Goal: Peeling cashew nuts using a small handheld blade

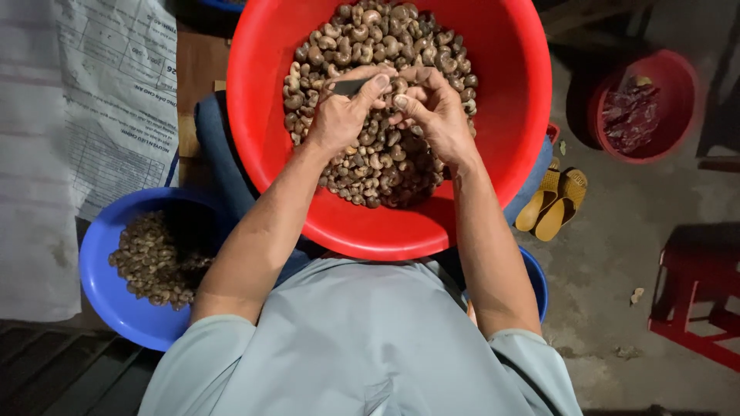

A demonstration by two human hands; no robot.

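Observation:
A big red basin (509, 92) rests on my lap, heaped with brown unpeeled cashew nuts (362, 38). Over the heap, my left hand (343, 115) grips a small dark knife (347, 86), its blade pointing right. My right hand (435, 112) pinches a single cashew nut (399, 85) against the blade, thumb and forefinger closed on it. Both hands touch at the fingertips above the middle of the pile.
A blue bowl (100, 285) of paler peeled cashews (154, 258) sits at my lower left. Another blue bowl's rim (537, 281) shows under the basin at right. Yellow sandals (555, 202), a smaller red basin (678, 85), a red stool (697, 296) and a white sack (69, 139) surround me.

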